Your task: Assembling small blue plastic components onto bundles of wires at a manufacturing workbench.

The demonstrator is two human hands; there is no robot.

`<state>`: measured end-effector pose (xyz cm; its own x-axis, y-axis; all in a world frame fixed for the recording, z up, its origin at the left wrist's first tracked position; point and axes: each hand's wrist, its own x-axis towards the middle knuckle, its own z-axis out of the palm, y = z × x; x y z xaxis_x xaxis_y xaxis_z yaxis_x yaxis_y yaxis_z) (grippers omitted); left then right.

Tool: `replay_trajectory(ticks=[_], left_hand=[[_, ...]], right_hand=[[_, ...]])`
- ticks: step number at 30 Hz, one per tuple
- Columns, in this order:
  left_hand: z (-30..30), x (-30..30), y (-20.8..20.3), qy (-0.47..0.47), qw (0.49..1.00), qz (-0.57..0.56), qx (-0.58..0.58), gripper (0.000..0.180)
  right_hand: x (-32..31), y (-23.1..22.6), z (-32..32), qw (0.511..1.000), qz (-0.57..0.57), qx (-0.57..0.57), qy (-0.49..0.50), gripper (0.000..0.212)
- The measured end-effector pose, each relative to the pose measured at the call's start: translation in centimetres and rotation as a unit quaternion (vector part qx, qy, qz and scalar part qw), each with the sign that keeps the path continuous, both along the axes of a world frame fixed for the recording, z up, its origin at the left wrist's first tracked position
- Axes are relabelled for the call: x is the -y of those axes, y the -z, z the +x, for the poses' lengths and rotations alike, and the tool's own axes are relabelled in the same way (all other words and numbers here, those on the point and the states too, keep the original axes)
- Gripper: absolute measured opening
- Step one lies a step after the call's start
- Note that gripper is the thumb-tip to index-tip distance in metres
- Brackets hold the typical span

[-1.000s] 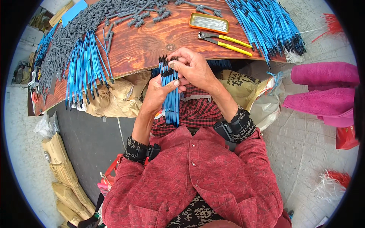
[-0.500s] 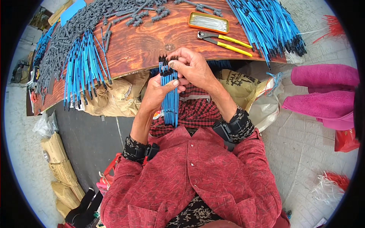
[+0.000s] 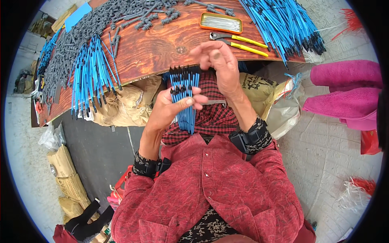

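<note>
My left hand [image 3: 175, 102] is wrapped round a bundle of thin blue rods [image 3: 186, 118] with black pointed tips. The tips stand up past my thumb in two staggered rows, and the lower ends hang over my lap. Off to the upper right of the bundle, my right hand [image 3: 219, 67] is lifted near the table edge. Its fingers are loosely curved, apart from the rods and somewhat blurred; nothing shows in them.
On the wooden table [image 3: 162, 48] lie grey plastic fittings [image 3: 73, 52], blue rods at left [image 3: 91, 69] and a larger pile [image 3: 283, 30] at right. Yellow-handled pincers [image 3: 243, 43] lie below a tin of metal pins [image 3: 221, 23]. Paper sacks [image 3: 125, 103] sit under the edge.
My right hand has left the black tips and moved up and to the right. The bundle in my left hand is now more fanned out, with its tips uncovered.
</note>
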<state>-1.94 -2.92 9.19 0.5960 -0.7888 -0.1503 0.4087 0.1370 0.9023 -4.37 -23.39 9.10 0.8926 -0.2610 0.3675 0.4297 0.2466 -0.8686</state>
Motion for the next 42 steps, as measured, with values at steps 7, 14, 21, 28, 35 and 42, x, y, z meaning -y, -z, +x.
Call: replay_trajectory(ticks=[7, 14, 21, 28, 35, 42], left_hand=[[1.4, 1.5, -4.5, -0.038, 0.991, -0.126, 0.028, 0.043], [4.7, 4.1, 2.9, -0.072, 0.996, -0.023, -0.040, 0.051], [5.2, 5.1, 5.6, -0.089, 0.995, -0.018, -0.030, 0.050], [5.8, 5.1, 3.5, -0.101, 0.994, -0.022, 0.017, 0.047], [7.5, 6.9, 1.2, -0.069, 0.994, -0.009, 0.083, 0.041], [8.2, 8.1, 0.6, -0.072, 0.995, 0.019, 0.063, 0.040]], right_hand=[[-4.4, 4.8, -2.7, 0.958, 0.036, -0.102, -0.266, 0.084], [-6.2, 11.1, -3.9, 0.908, 0.227, -0.228, -0.267, 0.066], [-4.8, 13.5, -2.3, 0.916, 0.177, -0.255, -0.253, 0.053], [-4.5, 11.6, -1.0, 0.925, 0.161, -0.246, -0.241, 0.040], [-2.8, 10.0, 0.8, 0.934, 0.114, -0.246, -0.234, 0.035], [-2.6, 12.2, 1.6, 0.919, 0.127, -0.218, -0.303, 0.047]])
